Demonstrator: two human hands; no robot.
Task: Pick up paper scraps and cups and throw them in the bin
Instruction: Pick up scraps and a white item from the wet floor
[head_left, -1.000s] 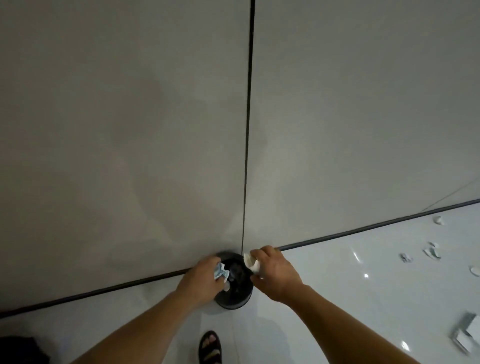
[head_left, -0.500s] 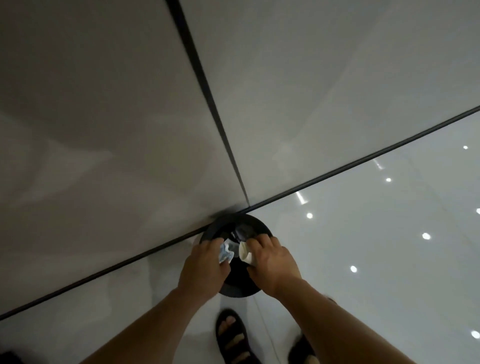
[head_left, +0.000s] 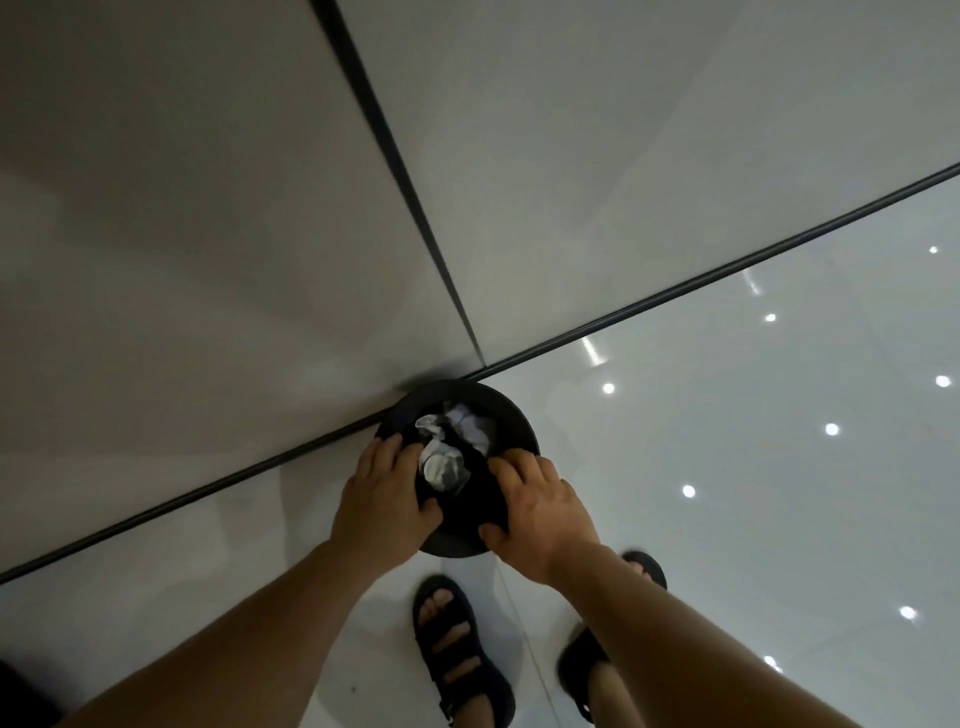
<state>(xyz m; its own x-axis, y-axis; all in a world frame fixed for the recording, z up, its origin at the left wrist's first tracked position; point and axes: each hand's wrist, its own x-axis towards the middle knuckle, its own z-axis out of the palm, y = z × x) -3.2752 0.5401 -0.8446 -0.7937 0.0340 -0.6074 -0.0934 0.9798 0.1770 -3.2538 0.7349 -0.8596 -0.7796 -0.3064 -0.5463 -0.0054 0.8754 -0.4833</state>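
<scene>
Nearest the camera, two feet in black sandals, the left sandal (head_left: 460, 647) and the right sandal (head_left: 581, 670), stand on the glossy white floor (head_left: 753, 493), which mirrors a scatter of ceiling lights. Two bare forearms reach forward from the bottom edge.

The left grip (head_left: 382, 493) hangs over the near-left rim of the bin (head_left: 519, 415) with its fingers stretched out and nothing in them: released. The right grip (head_left: 545, 506) sits over the near-right rim with fingers loosely bent and its thumb by the rim, also released and empty (whether either one touches the rim cannot be told).

Between the two, down inside the round black bin, lies a crumpled pale wad (head_left: 441, 466); paper or a crushed cup, it is too blurred to say. Further in lie more paper scraps (head_left: 470, 423), whitish with a bluish tint.

The bin stands against the foot of the grey wall (head_left: 208, 208), right where a dark vertical seam (head_left: 395, 156) meets the dark strip (head_left: 727, 270) along the floor.
</scene>
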